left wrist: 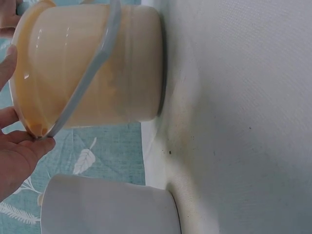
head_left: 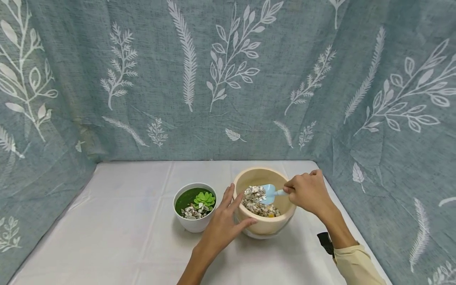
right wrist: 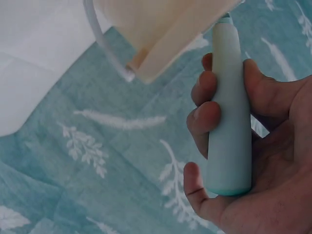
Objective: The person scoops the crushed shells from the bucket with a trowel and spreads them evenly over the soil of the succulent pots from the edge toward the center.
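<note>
My right hand [head_left: 309,192] grips the pale blue handle of a small scoop [head_left: 269,194], its fingers wrapped round it in the right wrist view. The scoop's blade is inside a cream bucket [head_left: 268,225], among mixed pebbles [head_left: 261,208] heaped toward its left side. My left hand [head_left: 222,225] holds the bucket's near-left rim, thumb at the front and fingers spread along the side. In the left wrist view, its fingertips lie by the joint of the bucket's grey-white bail handle [left wrist: 92,68].
A white pot [head_left: 193,225] stands left of the bucket, with a green surface, a green succulent [head_left: 204,199] and some pebbles in it. A white cloth [head_left: 117,221] covers the table. Blue-green leaf-patterned curtains [head_left: 149,79] hang behind and at both sides.
</note>
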Demonstrator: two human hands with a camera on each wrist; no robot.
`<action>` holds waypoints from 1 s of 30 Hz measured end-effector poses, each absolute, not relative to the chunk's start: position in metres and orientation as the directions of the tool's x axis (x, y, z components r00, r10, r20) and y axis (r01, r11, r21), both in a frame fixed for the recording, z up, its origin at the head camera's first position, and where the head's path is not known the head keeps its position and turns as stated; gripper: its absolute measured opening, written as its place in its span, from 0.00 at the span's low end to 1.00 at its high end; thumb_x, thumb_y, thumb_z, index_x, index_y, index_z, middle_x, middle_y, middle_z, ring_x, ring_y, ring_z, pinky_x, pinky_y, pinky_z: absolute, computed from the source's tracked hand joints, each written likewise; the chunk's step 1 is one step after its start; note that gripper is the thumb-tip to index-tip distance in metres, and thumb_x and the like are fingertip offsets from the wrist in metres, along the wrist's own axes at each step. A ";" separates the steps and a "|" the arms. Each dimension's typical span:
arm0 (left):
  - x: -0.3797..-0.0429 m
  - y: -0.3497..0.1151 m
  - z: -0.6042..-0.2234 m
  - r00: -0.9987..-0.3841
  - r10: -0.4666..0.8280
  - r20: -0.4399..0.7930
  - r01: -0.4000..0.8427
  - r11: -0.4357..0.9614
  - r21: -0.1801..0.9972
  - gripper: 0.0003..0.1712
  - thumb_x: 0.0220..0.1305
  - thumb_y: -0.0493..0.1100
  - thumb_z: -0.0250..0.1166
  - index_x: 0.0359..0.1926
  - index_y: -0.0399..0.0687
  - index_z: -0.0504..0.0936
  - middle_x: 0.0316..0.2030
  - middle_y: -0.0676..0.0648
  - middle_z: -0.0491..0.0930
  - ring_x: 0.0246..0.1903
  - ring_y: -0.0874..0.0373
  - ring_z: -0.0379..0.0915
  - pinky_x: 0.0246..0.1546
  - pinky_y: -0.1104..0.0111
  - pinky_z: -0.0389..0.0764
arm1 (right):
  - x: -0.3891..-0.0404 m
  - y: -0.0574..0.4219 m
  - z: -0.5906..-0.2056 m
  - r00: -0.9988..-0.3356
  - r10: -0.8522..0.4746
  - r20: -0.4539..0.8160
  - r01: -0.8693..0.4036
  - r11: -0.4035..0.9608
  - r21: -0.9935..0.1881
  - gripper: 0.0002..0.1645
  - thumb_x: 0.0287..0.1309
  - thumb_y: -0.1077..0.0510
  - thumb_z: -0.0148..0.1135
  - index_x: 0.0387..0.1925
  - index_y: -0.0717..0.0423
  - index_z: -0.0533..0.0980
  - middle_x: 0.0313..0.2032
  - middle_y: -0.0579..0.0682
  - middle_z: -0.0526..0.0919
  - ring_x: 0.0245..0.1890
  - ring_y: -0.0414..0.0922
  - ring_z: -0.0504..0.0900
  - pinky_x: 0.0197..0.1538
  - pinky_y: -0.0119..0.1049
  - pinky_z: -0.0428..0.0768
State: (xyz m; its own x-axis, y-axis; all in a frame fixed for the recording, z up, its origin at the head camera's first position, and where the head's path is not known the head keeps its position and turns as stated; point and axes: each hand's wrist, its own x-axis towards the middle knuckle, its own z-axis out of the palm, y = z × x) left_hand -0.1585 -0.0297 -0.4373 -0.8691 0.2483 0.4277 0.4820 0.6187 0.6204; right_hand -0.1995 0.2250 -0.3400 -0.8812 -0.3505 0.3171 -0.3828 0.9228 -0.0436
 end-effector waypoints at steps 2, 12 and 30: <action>-0.159 -0.030 -0.437 -0.868 0.244 0.433 0.483 0.616 0.622 0.50 0.59 0.64 0.75 0.74 0.43 0.73 0.80 0.31 0.57 0.80 0.35 0.56 0.72 0.45 0.73 | -0.197 0.229 -0.336 -0.887 -0.335 0.318 -0.369 0.928 -0.051 0.07 0.60 0.59 0.71 0.33 0.46 0.93 0.18 0.41 0.86 0.18 0.38 0.70 0.45 0.53 0.66; -0.159 -0.031 -0.435 -0.887 0.248 0.389 0.457 0.592 0.664 0.51 0.60 0.64 0.74 0.75 0.41 0.71 0.81 0.33 0.53 0.81 0.36 0.51 0.74 0.45 0.70 | -0.188 0.235 -0.327 -0.898 -0.296 0.327 -0.343 0.934 -0.097 0.07 0.61 0.58 0.71 0.36 0.52 0.93 0.29 0.47 0.93 0.27 0.45 0.83 0.50 0.60 0.67; -0.150 -0.113 -0.418 -0.954 0.067 0.293 0.261 0.670 0.696 0.60 0.57 0.58 0.79 0.83 0.54 0.57 0.83 0.33 0.46 0.82 0.30 0.42 0.72 0.32 0.66 | -0.180 0.185 -0.321 -0.837 -0.362 0.410 -0.443 0.889 -0.119 0.09 0.63 0.58 0.71 0.28 0.44 0.90 0.16 0.38 0.82 0.17 0.35 0.69 0.50 0.56 0.68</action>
